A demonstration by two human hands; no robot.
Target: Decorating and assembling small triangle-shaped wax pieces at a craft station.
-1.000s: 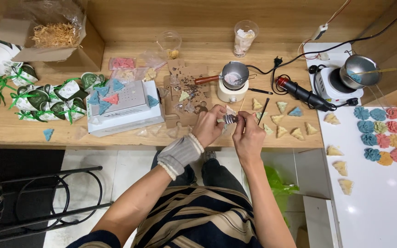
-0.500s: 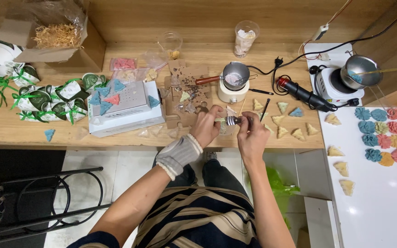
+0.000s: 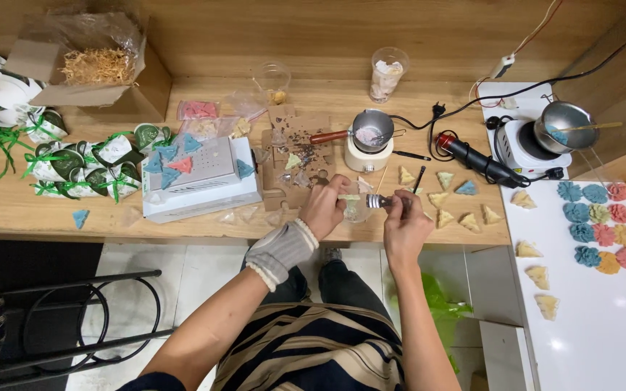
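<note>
My left hand, with a grey knitted cuff at the wrist, pinches a small pale triangular piece in clear wrap over the front of the wooden counter. My right hand grips a small shiny metal tool whose tip points left at that piece. Both hands meet just in front of a cardboard sheet strewn with scraps. Loose triangular cream, green and blue pieces lie on the counter just right of my right hand.
A small melting pot on a white base stands behind my hands, a black heat tool to its right. A white box holds blue and red triangles. Green-ribboned packets lie left. A white table carries coloured flower shapes.
My right hand has drawn the metal tool a little to the right, away from the left hand. Both hands sit slightly lower in view as the camera shifted.
</note>
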